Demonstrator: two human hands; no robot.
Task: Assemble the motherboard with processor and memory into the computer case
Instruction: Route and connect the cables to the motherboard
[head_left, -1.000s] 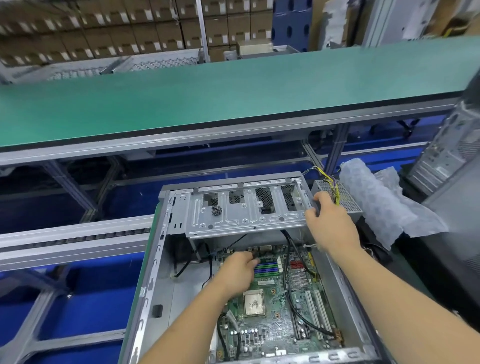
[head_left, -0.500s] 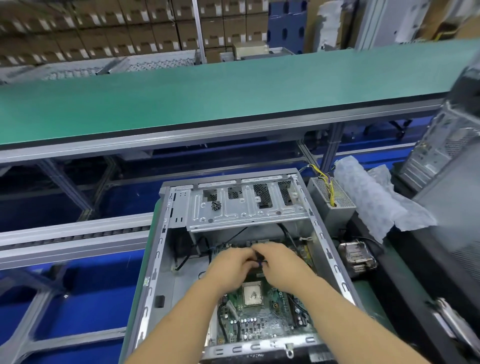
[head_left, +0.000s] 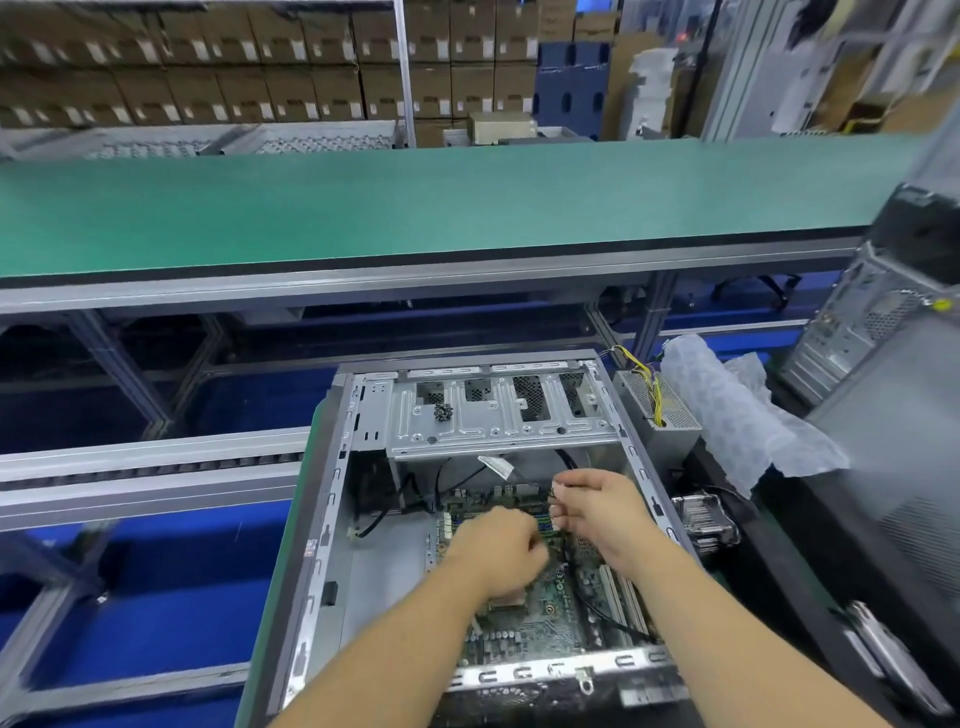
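Down inside the case (head_left: 332, 525), our right hand (head_left: 597, 514) pinches a cable (head_left: 592, 603), left hand (head_left: 498, 551) curls over the motherboard (head_left: 530, 629); next, we judge, plugging in.

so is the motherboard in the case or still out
In. The motherboard lies flat on the floor of the open computer case, both hands working above it.

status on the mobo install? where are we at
Done: motherboard lies inside the computer case, processor area mostly hidden under the left hand. In hand: both hands work at the board's far edge; the right hand pinches something small, likely a cable connector. Left: power supply and heatsink sit outside the case. Memory seating unclear.
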